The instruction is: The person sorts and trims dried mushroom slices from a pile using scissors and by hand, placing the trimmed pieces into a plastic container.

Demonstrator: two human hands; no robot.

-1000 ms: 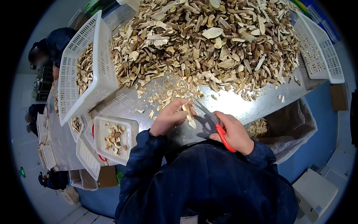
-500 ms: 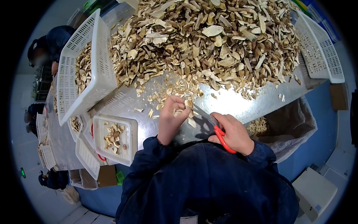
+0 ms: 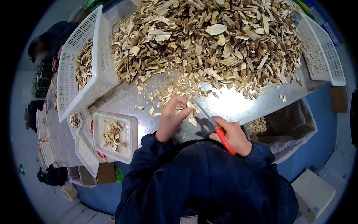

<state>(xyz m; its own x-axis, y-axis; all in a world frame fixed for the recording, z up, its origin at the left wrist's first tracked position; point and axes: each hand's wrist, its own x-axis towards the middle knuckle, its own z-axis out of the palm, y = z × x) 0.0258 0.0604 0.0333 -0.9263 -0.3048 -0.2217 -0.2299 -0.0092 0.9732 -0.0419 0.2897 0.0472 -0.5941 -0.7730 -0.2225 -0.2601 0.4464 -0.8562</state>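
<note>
My left hand (image 3: 172,118) pinches a pale dried slice (image 3: 191,106) between thumb and fingers above the metal table (image 3: 147,98). My right hand (image 3: 234,135) grips the red handles of a pair of scissors (image 3: 222,138), whose blades point up and left, towards the slice. Another pale slice (image 3: 193,121) shows just below my left fingertips. Small trimmed bits (image 3: 175,88) lie scattered past my hands, in front of a large heap of dried slices (image 3: 209,44).
At the left are a tall white basket (image 3: 102,67) of slices and a small white tray (image 3: 133,140) with pieces. Another basket (image 3: 317,48) stands at the right. A lined bin (image 3: 291,123) sits below the table edge. Co-workers (image 3: 52,39) are at the far left.
My left hand has turned more upright, and the slice in its fingers has changed angle. The scissors came close to the slice, then drew slightly back. The view has shifted a little.
</note>
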